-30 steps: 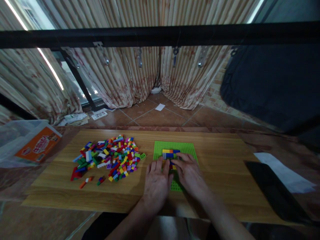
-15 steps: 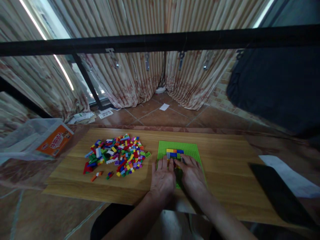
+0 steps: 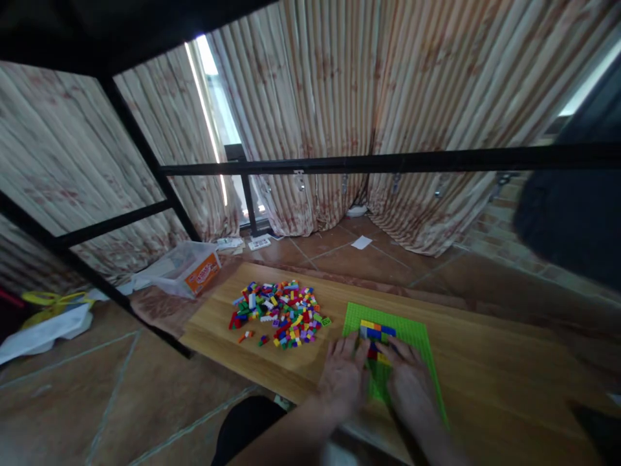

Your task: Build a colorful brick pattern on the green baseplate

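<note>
A green studded baseplate (image 3: 431, 336) lies on the wooden table in front of me. On it is a flat patch of yellow, blue, orange and red toy bricks (image 3: 374, 332), partly covered by my fingers. My left hand (image 3: 343, 374) rests at the plate's left side, fingers stretched out, its thumb beside the bricks. From the right, my right hand (image 3: 410, 375) reaches over the plate with extended fingertips at the bricks' right side. It is slightly blurred, and no loose brick shows in its fingers.
Left of the plate, a heap of loose coloured bricks (image 3: 286, 310) lies on the wooden table (image 3: 495, 362). A clear plastic box (image 3: 179, 268) with an orange label stands beyond the table's left end. A black metal rail (image 3: 436, 160) crosses in front of the curtains.
The view has swung left and tilted up, so everything sits further right and lower. Both hands stay at the bricks; the right fingers have shifted slightly, showing more red and yellow bricks.
</note>
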Action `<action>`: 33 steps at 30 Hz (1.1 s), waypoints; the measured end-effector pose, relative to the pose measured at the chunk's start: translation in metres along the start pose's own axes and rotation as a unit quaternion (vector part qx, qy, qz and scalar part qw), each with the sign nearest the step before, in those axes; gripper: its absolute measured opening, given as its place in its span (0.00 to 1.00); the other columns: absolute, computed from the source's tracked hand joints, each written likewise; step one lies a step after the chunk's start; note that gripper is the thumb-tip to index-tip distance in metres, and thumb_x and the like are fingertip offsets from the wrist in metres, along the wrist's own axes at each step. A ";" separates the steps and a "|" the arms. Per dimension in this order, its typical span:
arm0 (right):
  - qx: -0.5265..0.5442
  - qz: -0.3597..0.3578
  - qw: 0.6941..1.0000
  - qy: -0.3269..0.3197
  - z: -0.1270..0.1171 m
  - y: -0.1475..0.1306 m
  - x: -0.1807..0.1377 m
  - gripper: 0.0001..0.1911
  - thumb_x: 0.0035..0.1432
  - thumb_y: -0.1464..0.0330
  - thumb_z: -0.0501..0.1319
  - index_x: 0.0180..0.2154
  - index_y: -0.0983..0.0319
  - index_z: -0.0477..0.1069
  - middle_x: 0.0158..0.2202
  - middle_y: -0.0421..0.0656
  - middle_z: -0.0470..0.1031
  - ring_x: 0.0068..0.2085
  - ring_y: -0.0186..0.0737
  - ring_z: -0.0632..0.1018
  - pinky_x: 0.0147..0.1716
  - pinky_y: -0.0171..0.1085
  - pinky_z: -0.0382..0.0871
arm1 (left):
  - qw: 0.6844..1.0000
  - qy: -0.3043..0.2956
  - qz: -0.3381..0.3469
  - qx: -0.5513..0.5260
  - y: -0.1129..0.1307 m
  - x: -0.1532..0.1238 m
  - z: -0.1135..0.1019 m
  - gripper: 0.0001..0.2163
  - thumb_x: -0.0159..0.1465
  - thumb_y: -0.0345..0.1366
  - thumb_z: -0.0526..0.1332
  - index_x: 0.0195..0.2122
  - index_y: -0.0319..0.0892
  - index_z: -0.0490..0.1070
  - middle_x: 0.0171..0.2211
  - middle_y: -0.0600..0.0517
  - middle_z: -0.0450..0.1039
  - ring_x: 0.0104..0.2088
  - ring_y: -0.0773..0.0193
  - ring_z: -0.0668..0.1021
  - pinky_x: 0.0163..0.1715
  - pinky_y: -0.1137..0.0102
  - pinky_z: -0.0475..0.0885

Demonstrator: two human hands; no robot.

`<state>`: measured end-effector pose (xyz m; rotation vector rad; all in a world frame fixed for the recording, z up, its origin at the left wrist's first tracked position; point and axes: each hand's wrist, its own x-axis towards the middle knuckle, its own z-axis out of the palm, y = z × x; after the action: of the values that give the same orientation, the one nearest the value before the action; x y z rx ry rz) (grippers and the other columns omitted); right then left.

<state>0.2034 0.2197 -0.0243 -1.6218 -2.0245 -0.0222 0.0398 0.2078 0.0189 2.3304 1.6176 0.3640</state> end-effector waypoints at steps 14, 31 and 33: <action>0.109 0.073 0.990 0.041 -0.010 -0.008 0.012 0.19 0.60 0.71 0.49 0.44 0.61 0.77 0.49 0.51 0.75 0.49 0.48 0.76 0.52 0.50 0.70 | 0.971 0.199 -0.132 -0.002 -0.088 -0.013 -0.051 0.15 0.63 0.27 0.56 0.50 0.41 0.72 0.46 0.45 0.74 0.49 0.56 0.76 0.52 0.60 0.71; 0.161 0.119 0.979 0.041 -0.038 0.021 0.007 0.17 0.62 0.67 0.50 0.40 0.61 0.77 0.46 0.51 0.76 0.44 0.44 0.78 0.48 0.44 0.71 | 0.969 0.102 -0.148 0.171 -0.082 0.035 -0.068 0.08 0.62 0.34 0.58 0.38 0.42 0.76 0.41 0.44 0.77 0.45 0.52 0.76 0.47 0.61 0.68; 0.162 0.127 0.977 0.055 -0.041 0.027 0.006 0.16 0.62 0.66 0.50 0.40 0.61 0.77 0.45 0.51 0.76 0.44 0.45 0.78 0.48 0.44 0.71 | 0.971 0.120 -0.141 0.149 -0.080 0.035 -0.069 0.08 0.61 0.34 0.59 0.38 0.42 0.77 0.40 0.44 0.78 0.45 0.53 0.76 0.48 0.60 0.68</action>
<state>0.2436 0.2190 0.0051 -1.6144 -1.6260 0.2916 -0.0427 0.2735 0.0556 2.2796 2.2251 0.3720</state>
